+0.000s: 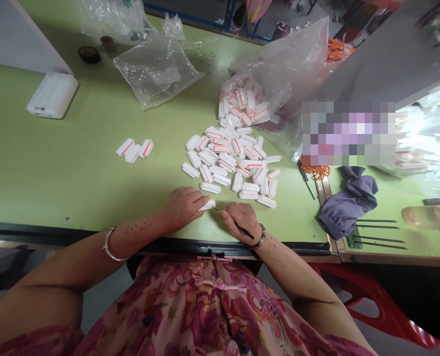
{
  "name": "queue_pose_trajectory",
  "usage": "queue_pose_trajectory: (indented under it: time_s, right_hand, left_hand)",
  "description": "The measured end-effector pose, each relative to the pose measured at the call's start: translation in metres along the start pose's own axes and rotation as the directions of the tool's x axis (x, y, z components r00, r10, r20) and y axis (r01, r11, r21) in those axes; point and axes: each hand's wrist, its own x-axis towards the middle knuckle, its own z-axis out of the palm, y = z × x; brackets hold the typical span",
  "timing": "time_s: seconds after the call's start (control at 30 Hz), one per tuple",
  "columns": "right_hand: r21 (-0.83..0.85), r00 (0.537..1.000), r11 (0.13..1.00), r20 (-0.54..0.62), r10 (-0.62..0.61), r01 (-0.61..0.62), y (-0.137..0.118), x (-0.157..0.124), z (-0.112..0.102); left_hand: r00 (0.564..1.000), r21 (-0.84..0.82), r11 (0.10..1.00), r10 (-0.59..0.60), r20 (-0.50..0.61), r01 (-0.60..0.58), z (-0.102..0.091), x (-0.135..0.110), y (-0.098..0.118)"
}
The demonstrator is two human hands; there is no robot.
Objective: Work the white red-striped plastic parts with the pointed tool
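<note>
My left hand [185, 207] is closed on a small white plastic piece [207, 204], holding it down near the table's front edge. In my right hand [240, 220] is a thin tool with a black handle [244, 230], perhaps a small screwdriver. Its fine tip meets or nearly meets the right end of the white piece. Just beyond both hands lies a loose pile of similar white plastic pieces [227, 160], many with an orange-red stripe. Further left, a few more white pieces [132, 152] lie together.
A clear bag of white pieces [244, 101] stands behind the pile. Empty plastic bags [160, 74], black tape [89, 54] and a white box-shaped device [53, 95] are at the back left. To the right are a grey-purple cloth [348, 202], a black tool [306, 179] and dark rods [379, 241].
</note>
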Motion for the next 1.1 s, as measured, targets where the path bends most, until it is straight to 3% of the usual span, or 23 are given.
queue_pose_trajectory:
  time_s: [0.17, 0.37, 0.53, 0.67, 1.1]
  right_hand:
    - [-0.053, 0.995, 0.994, 0.017, -0.098, 0.099, -0.0028, 0.0023, 0.0007]
    - [-0.103, 0.994, 0.989, -0.003, -0.108, 0.107, -0.0029, 0.0036, 0.0043]
    - [-0.043, 0.987, 0.989, -0.058, -0.147, 0.144, -0.0016, -0.0002, 0.0020]
    - [-0.006, 0.986, 0.990, -0.093, -0.141, 0.141, -0.0002, -0.0021, 0.0004]
    - [-0.117, 0.995, 0.988, -0.008, -0.103, 0.101, -0.0039, 0.0034, 0.0029]
  left_hand:
    - [1.000, 0.010, 1.000, 0.014, 0.001, -0.014, -0.0014, 0.0008, 0.0015]
    - [1.000, 0.006, 1.000, 0.024, 0.006, -0.024, 0.0001, 0.0014, 0.0014]
    - [0.999, -0.043, 0.999, 0.022, -0.042, -0.024, 0.0047, 0.0000, -0.0002]
    - [0.998, -0.069, 0.997, 0.024, -0.066, -0.029, 0.0075, -0.0009, -0.0018]
    - [0.998, -0.032, 0.999, 0.021, -0.066, -0.023, 0.0038, 0.0016, 0.0020]
